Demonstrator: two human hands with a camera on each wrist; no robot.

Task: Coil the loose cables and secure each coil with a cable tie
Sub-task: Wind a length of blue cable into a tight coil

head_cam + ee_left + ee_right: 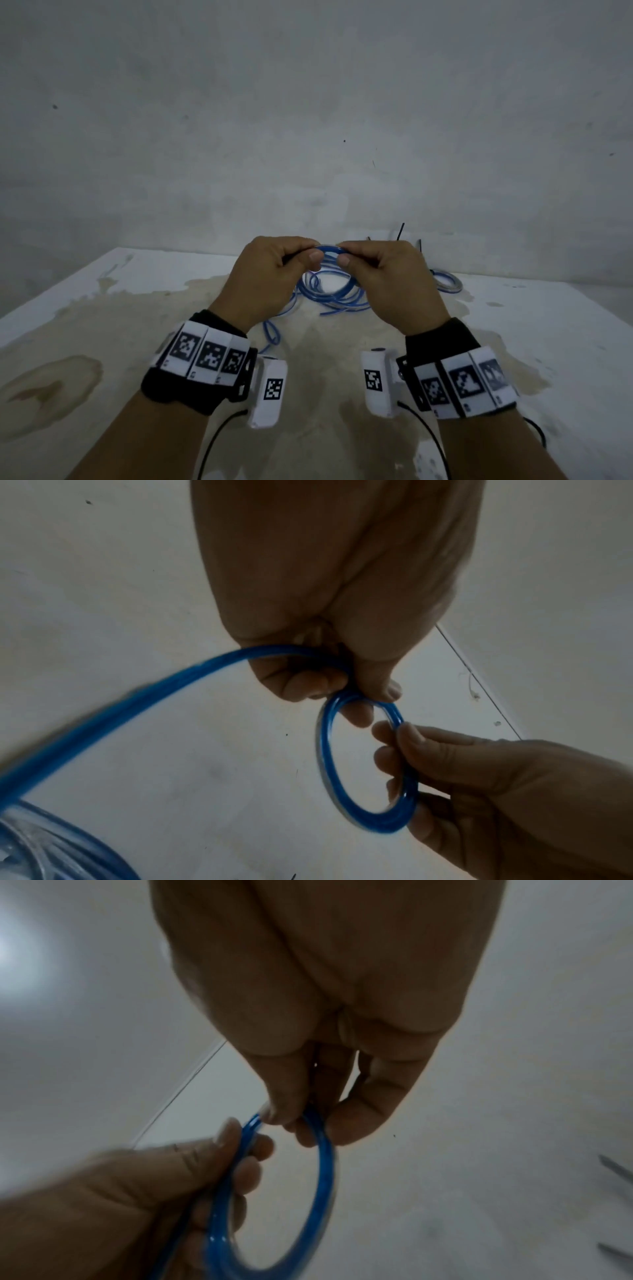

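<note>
Blue translucent cable (pixel 334 293) is the landmark: its loose loops sprawl on the white, stained bench (pixel 102 308), and one small loop (pixel 368 764) is lifted above that pile between both hands. Left of the loop, the left hand (pixel 270 274) pinches it with thumb and curled fingers; the cable's long run leaves this hand and sweeps down toward the pile. Right of the loop, the right hand (pixel 394 277) grips the opposite side, thumb on top and fingers (pixel 390 758) curled through the ring.

No readable writing shows anywhere; the only markings are black-and-white square code tags on the wristbands (pixel 202 356) nearer the viewer than the cable.

Left of the cable the bench lies broad and bare out to its left edge, marked only by brownish stains. Behind the cable the bench's far edge meets a grey wall (pixel 308 102). Right of the cable sits a second coil (pixel 447 282), already wound, with dark cable ties (pixel 400 232) just behind it; beyond those, open bench runs to the right edge.
</note>
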